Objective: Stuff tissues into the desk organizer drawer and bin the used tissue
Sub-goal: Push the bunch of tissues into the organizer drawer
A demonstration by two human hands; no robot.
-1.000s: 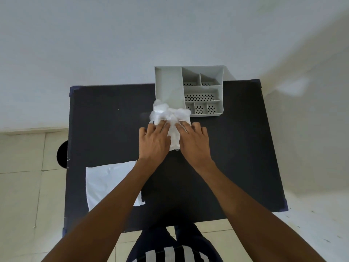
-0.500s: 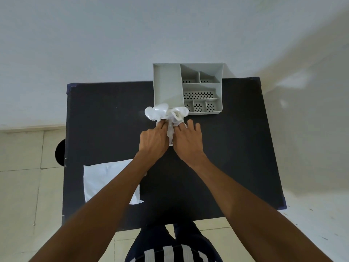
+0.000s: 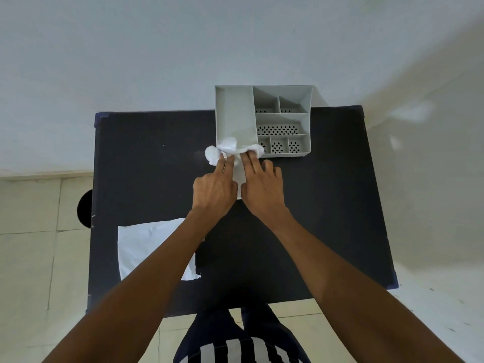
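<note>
A grey desk organizer (image 3: 307,100) stands at the far edge of the black table (image 3: 146,166), with one long compartment on its left and several small perforated ones on its right. A crumpled white tissue (image 3: 227,148) bunches at the organizer's near left corner, against the front of the long compartment. My left hand (image 3: 213,189) and my right hand (image 3: 263,192) lie side by side, fingertips pressed into the tissue. A strip of tissue hangs down between the two hands.
A flat white tissue sheet (image 3: 142,244) lies on the table's near left part, partly under my left forearm. A dark round bin opening (image 3: 84,209) shows on the tiled floor beyond the table's left edge. A white wall stands behind the table.
Both hands have pushed the tissue farther from me, up against the organizer's near left corner. The wad has become more compressed and less of it shows below the hands.
</note>
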